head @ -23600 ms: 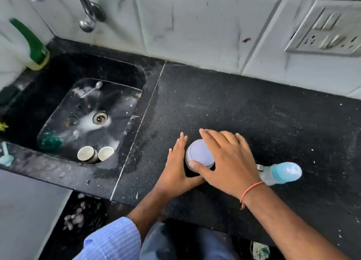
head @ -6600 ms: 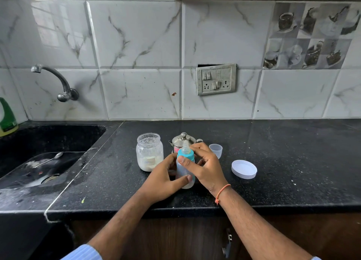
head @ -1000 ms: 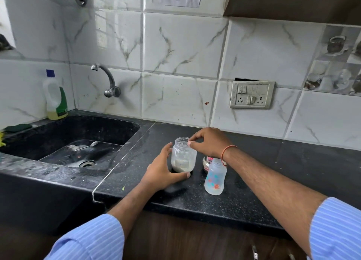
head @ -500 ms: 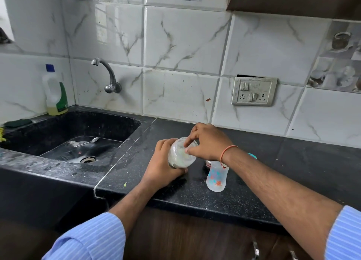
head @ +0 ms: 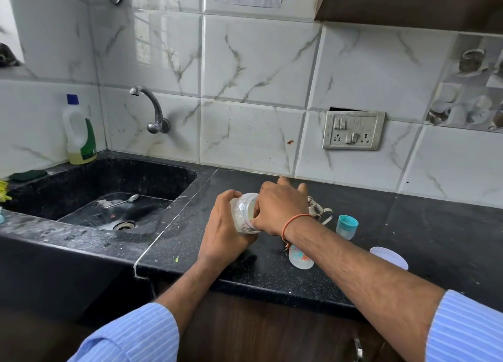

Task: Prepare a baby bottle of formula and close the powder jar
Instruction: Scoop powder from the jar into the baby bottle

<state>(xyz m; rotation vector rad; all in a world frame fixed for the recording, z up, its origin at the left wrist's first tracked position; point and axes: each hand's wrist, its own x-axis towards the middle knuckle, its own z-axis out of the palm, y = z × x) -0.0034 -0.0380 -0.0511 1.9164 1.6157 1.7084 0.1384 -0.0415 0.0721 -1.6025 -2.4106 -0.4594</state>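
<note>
The clear powder jar (head: 243, 212) is lifted off the counter and tilted with its open mouth to the right. My left hand (head: 223, 233) grips its body from the left. My right hand (head: 280, 205) curls over the mouth, thumb on the lower rim, and hides the opening. The baby bottle (head: 300, 259) stands open on the black counter (head: 408, 225), mostly hidden under my right wrist. Its teal cap (head: 347, 225) sits to the right. The jar's white lid (head: 389, 256) lies flat further right, near my right forearm.
A small steel pot (head: 317, 210) stands just behind my right hand. The black sink (head: 109, 198), with a spoon (head: 123, 201) in it, is to the left under the tap (head: 152, 108). A detergent bottle (head: 80, 133) stands in the far left corner.
My left hand has lifted the jar from upright on the counter and tipped it further to the right. My right hand has moved from pinching the rim to covering the mouth.
</note>
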